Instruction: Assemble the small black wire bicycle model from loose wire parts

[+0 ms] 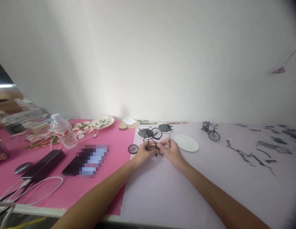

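My left hand [144, 153] has its fingers closed round the dark frame of a miniature bicycle [151, 139], one wheel of which points up and away. My right hand [171, 150] is at the bicycle's right side, its fingers pinched on a thin dark stick [169, 138] that stands nearly upright. Just left of my left hand a loose spoked wheel [133, 149] lies on the table. Behind the bicycle are white plates with dark small parts [165, 128]. A bare white oval plate [186, 143] lies to the right of my right hand.
Another small bicycle [211, 131] stands at the right, with several flat dark parts [243, 156] beyond it. On the pink mat [90, 187] are a phone [87, 160], a bottle [64, 131], a black power strip [44, 163] with cables and a mouse [23, 167].
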Demonstrator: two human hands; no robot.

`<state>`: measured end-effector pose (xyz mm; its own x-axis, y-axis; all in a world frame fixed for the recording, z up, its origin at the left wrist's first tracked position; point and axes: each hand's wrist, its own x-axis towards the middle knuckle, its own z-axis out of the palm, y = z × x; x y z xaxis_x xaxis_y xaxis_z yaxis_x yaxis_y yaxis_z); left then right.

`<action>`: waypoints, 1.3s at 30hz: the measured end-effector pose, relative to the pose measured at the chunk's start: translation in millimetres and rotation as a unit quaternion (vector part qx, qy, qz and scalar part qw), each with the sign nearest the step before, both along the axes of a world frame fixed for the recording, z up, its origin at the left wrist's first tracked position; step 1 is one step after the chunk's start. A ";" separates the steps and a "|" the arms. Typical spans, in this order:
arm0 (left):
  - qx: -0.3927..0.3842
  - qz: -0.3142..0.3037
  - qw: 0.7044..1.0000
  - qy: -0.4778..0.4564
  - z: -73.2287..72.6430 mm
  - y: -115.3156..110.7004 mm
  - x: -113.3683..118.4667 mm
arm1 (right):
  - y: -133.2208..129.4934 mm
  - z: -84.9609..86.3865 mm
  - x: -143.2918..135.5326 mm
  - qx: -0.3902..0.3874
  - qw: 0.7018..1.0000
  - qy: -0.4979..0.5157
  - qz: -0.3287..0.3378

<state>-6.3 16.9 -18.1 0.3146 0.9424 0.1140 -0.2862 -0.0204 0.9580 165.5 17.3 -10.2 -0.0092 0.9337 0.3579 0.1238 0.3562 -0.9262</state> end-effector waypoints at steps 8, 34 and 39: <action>-0.010 0.040 0.999 -0.004 -0.3 -0.4 -0.5 | 2.9 -1.0 4.7 0.040 0.998 -0.051 -0.013; -0.016 -0.008 1.000 -0.012 -4.9 5.9 -3.7 | 6.3 -5.2 9.1 0.080 0.991 -0.101 -0.027; -0.022 0.009 1.000 -0.013 -5.1 6.1 -2.9 | 4.2 -3.8 8.3 0.082 0.989 -0.123 -0.031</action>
<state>-9.2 23.0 -23.3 0.2950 0.9521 0.0808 -0.3104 0.0155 0.9505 173.8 21.5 -14.0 -0.0596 0.8651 0.4980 0.3638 0.4834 -0.7962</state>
